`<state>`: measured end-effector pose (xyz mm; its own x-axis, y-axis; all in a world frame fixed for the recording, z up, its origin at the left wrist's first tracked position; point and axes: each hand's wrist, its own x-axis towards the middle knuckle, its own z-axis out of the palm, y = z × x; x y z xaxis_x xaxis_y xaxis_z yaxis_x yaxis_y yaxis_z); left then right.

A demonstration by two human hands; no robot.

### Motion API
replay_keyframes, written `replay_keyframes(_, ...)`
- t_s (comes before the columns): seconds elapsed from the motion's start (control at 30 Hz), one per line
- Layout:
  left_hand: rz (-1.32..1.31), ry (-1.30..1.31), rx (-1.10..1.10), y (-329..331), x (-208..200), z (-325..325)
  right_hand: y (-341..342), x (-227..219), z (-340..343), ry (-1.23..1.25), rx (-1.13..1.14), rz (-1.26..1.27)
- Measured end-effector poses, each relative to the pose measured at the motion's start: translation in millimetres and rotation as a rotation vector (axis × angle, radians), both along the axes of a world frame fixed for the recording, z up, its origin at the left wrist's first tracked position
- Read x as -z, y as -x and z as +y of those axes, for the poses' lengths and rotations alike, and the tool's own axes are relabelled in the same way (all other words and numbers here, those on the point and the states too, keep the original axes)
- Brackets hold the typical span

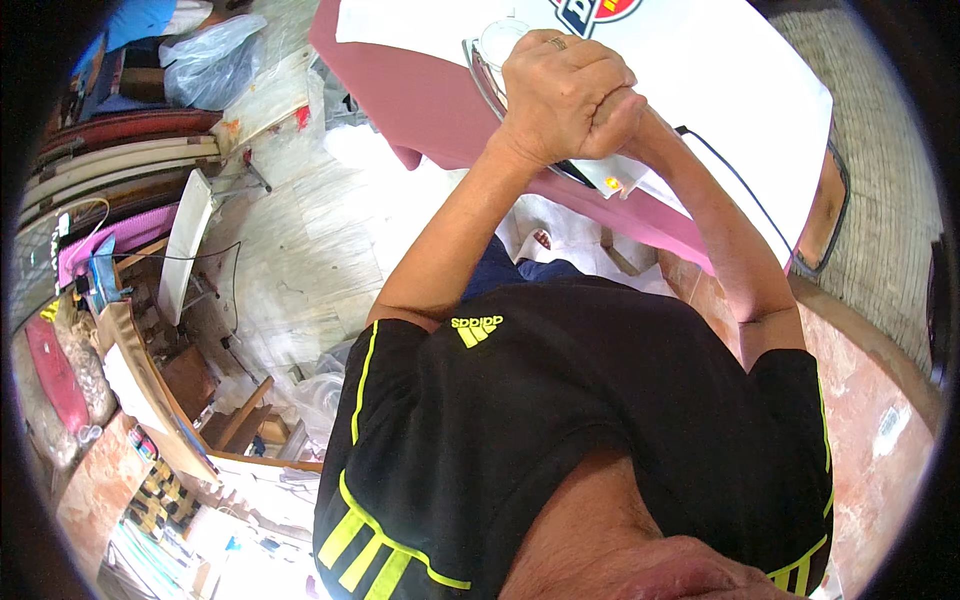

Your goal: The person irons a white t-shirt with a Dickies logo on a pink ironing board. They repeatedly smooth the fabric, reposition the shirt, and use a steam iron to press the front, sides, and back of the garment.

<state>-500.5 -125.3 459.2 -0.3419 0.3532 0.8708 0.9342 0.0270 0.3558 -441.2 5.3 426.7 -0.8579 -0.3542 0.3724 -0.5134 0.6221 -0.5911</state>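
The left hand is folded around the right hand, and they press together over the near side of the table. A ring sits on a finger. Most of the right hand's fingers are hidden, so I cannot tell if anything is inside. Under the hands is a white sheet on the table's top, over a pink tablecloth that hangs past the left and near edges. A gray curved band lies just left of the hands. A black cord runs toward the near right corner.
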Motion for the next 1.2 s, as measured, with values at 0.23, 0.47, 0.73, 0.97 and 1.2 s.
replay_keyframes(0.23, -0.015, -0.098, -0.161, 66, 2, -23, 83, -12, -14, -0.081, -0.168, -0.103)
replay_keyframes(0.47, -0.106, -0.086, -0.249, 129, -3, -56, 163, -55, -53, -0.342, -0.136, -0.469)
replay_keyframes(0.73, -0.034, -0.089, -0.330, 168, 6, -63, 185, -29, -38, -0.107, -0.209, -0.367)
replay_keyframes(0.97, -0.131, -0.135, -0.308, 148, 6, -52, 162, -68, -51, -0.040, 0.014, -0.658)
replay_keyframes(1.2, -0.148, -0.158, -0.277, 165, 6, -56, 167, -67, -29, -0.275, 0.091, -0.957)
